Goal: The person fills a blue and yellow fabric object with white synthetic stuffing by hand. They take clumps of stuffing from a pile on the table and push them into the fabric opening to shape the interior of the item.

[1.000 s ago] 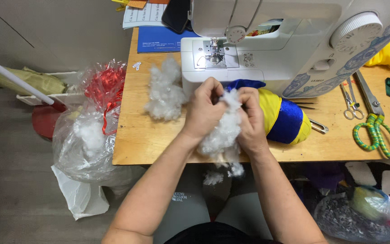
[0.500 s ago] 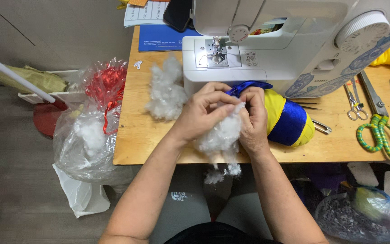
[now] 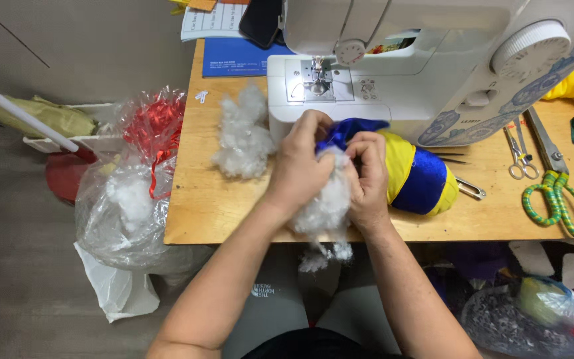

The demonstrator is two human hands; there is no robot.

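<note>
Gripping white stuffing — left hand, right hand (both closed) — sewing machine just behind blue-yellow pouch.

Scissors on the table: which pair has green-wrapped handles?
The large scissors nearest the table's right edge; the small snips beside them, closer to the sewing machine, are bare metal.

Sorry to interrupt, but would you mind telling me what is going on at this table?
A person at a wooden table has both hands on white stuffing at the open blue end of a blue and yellow fabric piece. The left hand and right hand press together around the fluff. More loose stuffing lies beside a white sewing machine, and scissors rest to the right.
</note>
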